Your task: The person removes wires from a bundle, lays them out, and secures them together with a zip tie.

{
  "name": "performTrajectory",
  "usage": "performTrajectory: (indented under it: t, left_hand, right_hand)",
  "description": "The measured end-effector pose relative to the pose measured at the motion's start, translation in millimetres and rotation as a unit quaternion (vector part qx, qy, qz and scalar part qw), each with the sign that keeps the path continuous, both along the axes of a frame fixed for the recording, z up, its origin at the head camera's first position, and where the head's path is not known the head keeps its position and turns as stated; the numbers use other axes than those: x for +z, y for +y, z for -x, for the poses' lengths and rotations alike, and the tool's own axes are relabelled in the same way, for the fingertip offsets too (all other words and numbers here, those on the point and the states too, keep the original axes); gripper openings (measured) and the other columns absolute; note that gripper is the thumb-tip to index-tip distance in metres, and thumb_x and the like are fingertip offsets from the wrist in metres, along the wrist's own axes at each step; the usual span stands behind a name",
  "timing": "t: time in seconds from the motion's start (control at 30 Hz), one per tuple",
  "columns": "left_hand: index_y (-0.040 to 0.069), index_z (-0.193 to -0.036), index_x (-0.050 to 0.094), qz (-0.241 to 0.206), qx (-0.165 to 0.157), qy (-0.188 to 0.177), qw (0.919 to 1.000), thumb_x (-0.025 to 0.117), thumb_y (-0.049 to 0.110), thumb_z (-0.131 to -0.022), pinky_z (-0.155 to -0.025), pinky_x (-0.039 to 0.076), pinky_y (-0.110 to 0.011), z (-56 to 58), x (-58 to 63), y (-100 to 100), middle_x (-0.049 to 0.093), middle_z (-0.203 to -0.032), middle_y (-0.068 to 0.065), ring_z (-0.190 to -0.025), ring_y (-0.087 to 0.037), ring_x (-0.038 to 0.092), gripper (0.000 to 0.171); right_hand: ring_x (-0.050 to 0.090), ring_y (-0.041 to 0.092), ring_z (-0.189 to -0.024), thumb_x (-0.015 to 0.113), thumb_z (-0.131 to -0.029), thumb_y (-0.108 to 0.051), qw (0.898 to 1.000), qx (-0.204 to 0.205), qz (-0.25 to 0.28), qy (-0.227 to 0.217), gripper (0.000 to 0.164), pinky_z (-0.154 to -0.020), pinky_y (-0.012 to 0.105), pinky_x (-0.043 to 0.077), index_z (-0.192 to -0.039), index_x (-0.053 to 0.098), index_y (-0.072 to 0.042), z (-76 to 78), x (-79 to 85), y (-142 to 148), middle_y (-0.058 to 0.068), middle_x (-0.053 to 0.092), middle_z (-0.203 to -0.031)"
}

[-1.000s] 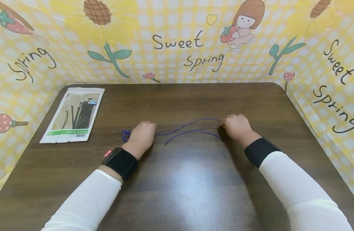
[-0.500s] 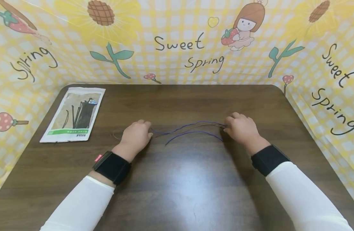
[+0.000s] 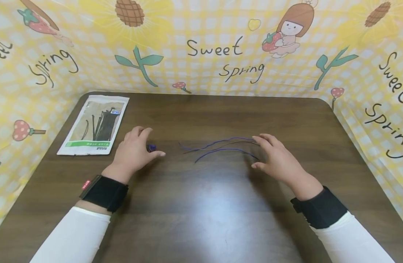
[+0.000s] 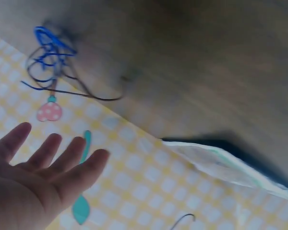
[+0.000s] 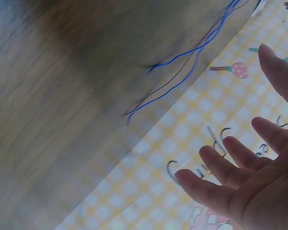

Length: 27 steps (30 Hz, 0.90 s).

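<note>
On the table (image 3: 188, 204) lie thin, wavy blue wires (image 3: 228, 149).

There are two hands (image 3: 132, 150) (image 3: 281, 159), three loose strands (image 3: 231, 149), one tangle (image 3: 151, 148), one packet (image 3: 95, 126).

Both forearms (image 3: 71, 235) stretched forward, left grip (image 3: 132, 151) relaxed, thumb (image 3: 157, 155) out sideways, right grip (image 3: 280, 157) loose, fingers (image 5: 204, 190) spread

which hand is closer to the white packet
The left. The left hand is just to the right of the white packet, while the right hand is much farther off, by the right-hand ends of the blue wires.
</note>
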<state>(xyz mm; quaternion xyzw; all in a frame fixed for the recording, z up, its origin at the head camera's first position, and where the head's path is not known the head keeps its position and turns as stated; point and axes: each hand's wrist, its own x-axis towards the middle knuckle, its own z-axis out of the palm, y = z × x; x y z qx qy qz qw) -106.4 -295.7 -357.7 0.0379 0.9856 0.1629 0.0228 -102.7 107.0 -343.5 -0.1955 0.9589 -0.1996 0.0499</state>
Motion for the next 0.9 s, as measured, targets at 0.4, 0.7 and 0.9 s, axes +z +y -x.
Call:
performTrajectory:
  t: [0.4, 0.7, 0.9]
  left_hand:
    - [0.005, -0.150, 0.030, 0.001, -0.001, -0.084, 0.9964, 0.079, 0.054, -0.073, -0.091, 0.039, -0.066, 9.7, -16.1, -11.7, 0.027, -0.147, -0.031, -0.131, -0.050, 0.028, 0.104]
    - [0.003, -0.142, 0.043, 0.014, 0.002, -0.105, 0.9944, 0.077, 0.050, -0.077, -0.084, 0.044, -0.062, 15.6, -19.4, -10.3, 0.037, -0.134, -0.032, -0.118, -0.045, 0.036, 0.086]
    - [0.001, -0.116, 0.057, 0.003, -0.018, -0.090, 0.9958, 0.078, 0.033, -0.081, -0.079, 0.047, -0.056, 18.8, -21.1, -11.3, 0.047, -0.112, -0.025, -0.101, -0.041, 0.049, 0.051]
  right_hand:
    - [0.036, 0.044, -0.132, 0.080, -0.080, -0.018, 1.000, 0.011, 0.000, 0.001, 0.080, -0.098, 0.057, 0.041, -0.146, 0.037, -0.005, -8.5, 0.2, -6.8, 0.024, 0.032, -0.147]
    - [0.038, 0.043, -0.131, 0.080, -0.080, -0.017, 1.000, 0.012, -0.002, 0.006, 0.080, -0.097, 0.056, 0.042, -0.146, 0.038, -0.004, -8.1, 0.3, -8.5, 0.023, 0.033, -0.147]
    - [0.039, 0.043, -0.130, 0.080, -0.080, -0.015, 1.000, 0.018, -0.001, 0.011, 0.078, -0.097, 0.055, 0.042, -0.145, 0.038, -0.003, -8.2, 0.1, -8.2, 0.023, 0.034, -0.146]
